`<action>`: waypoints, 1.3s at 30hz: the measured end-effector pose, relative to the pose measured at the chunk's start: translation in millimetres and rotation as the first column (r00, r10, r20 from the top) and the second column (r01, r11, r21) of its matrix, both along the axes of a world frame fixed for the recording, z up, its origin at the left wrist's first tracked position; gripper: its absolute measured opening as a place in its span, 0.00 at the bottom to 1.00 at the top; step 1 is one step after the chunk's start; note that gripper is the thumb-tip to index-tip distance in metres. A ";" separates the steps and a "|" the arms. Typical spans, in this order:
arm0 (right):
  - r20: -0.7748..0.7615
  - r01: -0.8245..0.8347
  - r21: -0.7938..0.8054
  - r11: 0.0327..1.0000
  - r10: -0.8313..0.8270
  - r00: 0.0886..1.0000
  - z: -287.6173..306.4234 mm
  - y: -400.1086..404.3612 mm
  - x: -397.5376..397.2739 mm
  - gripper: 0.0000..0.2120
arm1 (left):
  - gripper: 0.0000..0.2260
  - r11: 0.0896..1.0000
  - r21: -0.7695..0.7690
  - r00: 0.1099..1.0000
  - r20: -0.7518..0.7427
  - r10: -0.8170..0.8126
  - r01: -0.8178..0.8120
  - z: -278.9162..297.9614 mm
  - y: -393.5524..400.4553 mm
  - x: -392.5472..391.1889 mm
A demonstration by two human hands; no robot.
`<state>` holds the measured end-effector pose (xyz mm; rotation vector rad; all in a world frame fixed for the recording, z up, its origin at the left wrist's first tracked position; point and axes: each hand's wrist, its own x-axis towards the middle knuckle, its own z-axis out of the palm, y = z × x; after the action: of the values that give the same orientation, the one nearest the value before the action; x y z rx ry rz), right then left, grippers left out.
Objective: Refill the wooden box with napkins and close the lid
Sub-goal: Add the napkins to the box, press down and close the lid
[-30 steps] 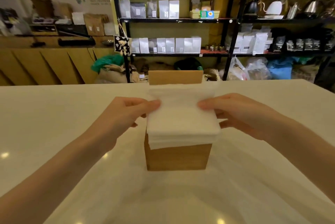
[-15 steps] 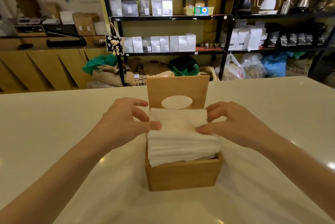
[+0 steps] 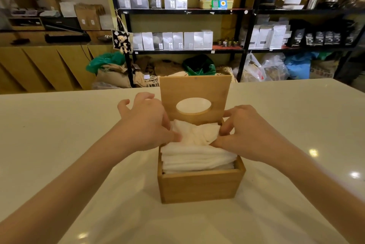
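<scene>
Since half a second ago, both hands have pressed deeper and the napkins (image 3: 197, 156) sit lower in the wooden box (image 3: 199, 186). Box: plain light wood, square, flat-sided, at the middle of the table (image 3: 59, 135). Lid (image 3: 194, 93): upright at the far edge, smooth board with an oval cut-out. Napkins: white, soft, stacked in layers, top sheets rumpled, rising above the rim. Left hand (image 3: 146, 123): fingers spread, thumb and fingertips pushing the stack's left side, partly covering it. Right hand (image 3: 246, 133): fingers curled, pressing the right side. Table: glossy white, reflecting lamps. Behind: black shelves (image 3: 183, 11) with pale pouches, kettles, sacks and bags beneath.
</scene>
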<state>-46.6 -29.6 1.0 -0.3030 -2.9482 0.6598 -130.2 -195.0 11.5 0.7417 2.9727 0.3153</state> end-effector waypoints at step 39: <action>-0.118 0.098 0.466 0.880 -0.048 0.992 -8.4 -24.3 23.5 0.14 | 0.11 0.990 -0.058 0.972 -0.205 0.112 -0.126 -17.0 -8.1 58.8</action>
<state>-23.1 -53.9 -7.4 -0.3170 -2.8561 -0.0636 -71.4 -203.0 -5.5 0.6238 3.2078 0.1465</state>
